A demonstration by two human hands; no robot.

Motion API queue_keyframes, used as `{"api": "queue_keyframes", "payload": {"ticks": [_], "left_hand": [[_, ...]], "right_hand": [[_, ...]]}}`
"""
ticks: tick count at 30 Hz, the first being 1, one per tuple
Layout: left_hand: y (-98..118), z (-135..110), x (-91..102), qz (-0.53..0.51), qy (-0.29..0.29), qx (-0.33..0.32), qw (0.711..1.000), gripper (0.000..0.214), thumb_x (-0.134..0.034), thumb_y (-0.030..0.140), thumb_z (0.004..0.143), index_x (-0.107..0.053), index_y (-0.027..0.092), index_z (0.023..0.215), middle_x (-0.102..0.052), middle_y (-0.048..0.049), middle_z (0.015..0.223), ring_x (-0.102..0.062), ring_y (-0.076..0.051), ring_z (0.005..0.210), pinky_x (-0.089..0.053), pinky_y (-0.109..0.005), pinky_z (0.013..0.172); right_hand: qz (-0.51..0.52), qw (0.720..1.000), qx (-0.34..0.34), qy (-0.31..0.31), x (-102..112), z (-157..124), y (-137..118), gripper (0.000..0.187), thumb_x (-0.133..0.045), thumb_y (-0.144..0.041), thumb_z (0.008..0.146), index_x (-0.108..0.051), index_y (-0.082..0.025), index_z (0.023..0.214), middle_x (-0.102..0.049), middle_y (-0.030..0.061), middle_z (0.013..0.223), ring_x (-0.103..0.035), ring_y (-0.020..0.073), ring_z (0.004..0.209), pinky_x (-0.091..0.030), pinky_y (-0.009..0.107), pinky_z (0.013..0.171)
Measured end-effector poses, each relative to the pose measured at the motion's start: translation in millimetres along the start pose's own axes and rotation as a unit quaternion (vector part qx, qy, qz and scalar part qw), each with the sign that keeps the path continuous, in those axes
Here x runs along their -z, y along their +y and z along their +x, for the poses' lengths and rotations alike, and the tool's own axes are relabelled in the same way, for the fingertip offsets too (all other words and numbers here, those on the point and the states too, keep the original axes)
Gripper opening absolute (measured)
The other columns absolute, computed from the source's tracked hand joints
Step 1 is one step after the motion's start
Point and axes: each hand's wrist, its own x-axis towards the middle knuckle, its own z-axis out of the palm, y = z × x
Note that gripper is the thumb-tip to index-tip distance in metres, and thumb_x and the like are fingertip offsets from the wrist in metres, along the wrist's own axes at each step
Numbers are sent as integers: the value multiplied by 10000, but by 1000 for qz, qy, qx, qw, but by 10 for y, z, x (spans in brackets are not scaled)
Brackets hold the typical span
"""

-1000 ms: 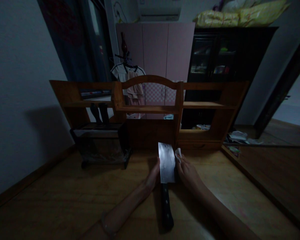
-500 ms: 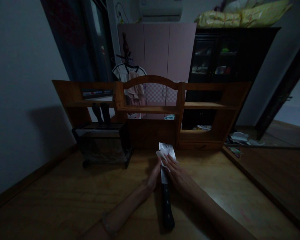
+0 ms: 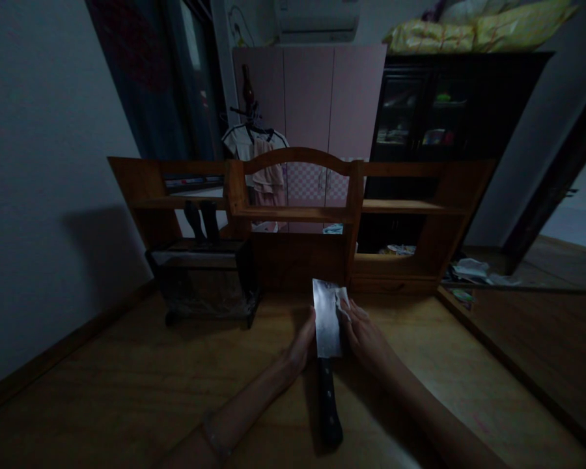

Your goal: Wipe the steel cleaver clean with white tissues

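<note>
A cleaver with a broad shiny blade and a black riveted handle lies before me, its handle pointing toward me. My left hand holds the blade at its left edge, with some of the fingers hidden behind the metal. At the right edge of the blade, my right hand pinches a crumpled white tissue against the metal. Whether the blade rests on the tabletop or is slightly raised, I cannot tell.
A knife block with two black-handled knives stands at the left of the wooden table. Along the back runs a wooden shelf unit. A raised wooden edge borders the right side.
My right hand has slid the tissue rightward across the blade to its right edge, uncovering the blade's face. My left hand has stayed at the left edge.
</note>
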Motion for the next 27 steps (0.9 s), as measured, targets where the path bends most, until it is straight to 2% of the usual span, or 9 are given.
{"api": "queue_keyframes", "payload": {"ticks": [3,6,10,13,17,20,23,27], "left_hand": [[1,3,-1,3,0,-2,1000,633,-410,590,936,-534,133,1355,-537,-107,1378,-403,-282,1350,-209,-403,1180],[-19,22,23,-6,-5,-19,1000,587,-447,549,940,-520,154,1368,-518,-92,1399,-362,-263,1378,-185,-386,1189],[-63,53,72,-21,-7,-15,1000,578,-447,527,950,-519,131,1364,-534,-105,1382,-359,-251,1381,-183,-371,1188],[-99,70,100,-29,14,-4,999,563,-469,507,948,-533,115,1346,-572,-113,1340,-404,-252,1353,-211,-379,1177],[-128,76,94,-22,-6,9,1000,577,-498,532,925,-576,100,1300,-615,-124,1278,-447,-261,1317,-242,-380,1160],[-136,62,81,-5,-28,19,999,572,-587,510,881,-588,104,1284,-627,-141,1250,-514,-283,1249,-301,-394,1119],[-144,36,102,42,-34,9,998,520,-689,363,830,-583,135,1284,-628,-133,1246,-573,-280,1168,-369,-391,1050],[-138,8,168,109,-11,20,994,502,-739,194,722,-626,134,1208,-685,-102,1116,-635,-250,1011,-452,-327,900]], "right_hand": [[-15,999,-11,40,46,19,38,489,-263,-357,1017,-355,-186,1466,-324,89,1525,-241,244,1428,-264,513,1164],[-18,998,26,50,137,26,-80,483,-271,-320,1018,-287,-231,1493,-272,51,1548,-221,224,1435,-249,499,1175],[-3,994,111,-5,203,6,-360,502,-287,-290,1016,-204,-275,1511,-218,4,1565,-188,202,1443,-252,469,1183],[-3,991,132,-31,179,-6,-460,501,-301,-293,1013,-222,-271,1507,-220,4,1563,-188,197,1442,-268,457,1179],[-28,993,110,-31,131,3,-342,495,-298,-296,1011,-259,-236,1500,-241,20,1558,-196,188,1440,-258,444,1184],[-52,995,77,-22,107,13,-183,480,-290,-297,1010,-311,-221,1483,-283,32,1544,-227,190,1432,-263,444,1181],[-69,996,47,-6,75,15,-69,478,-305,-305,1000,-357,-200,1464,-318,57,1528,-273,211,1417,-301,452,1161],[-90,996,6,5,45,11,-28,454,-320,-311,991,-464,-178,1401,-421,84,1470,-358,239,1378,-352,459,1128]]}}
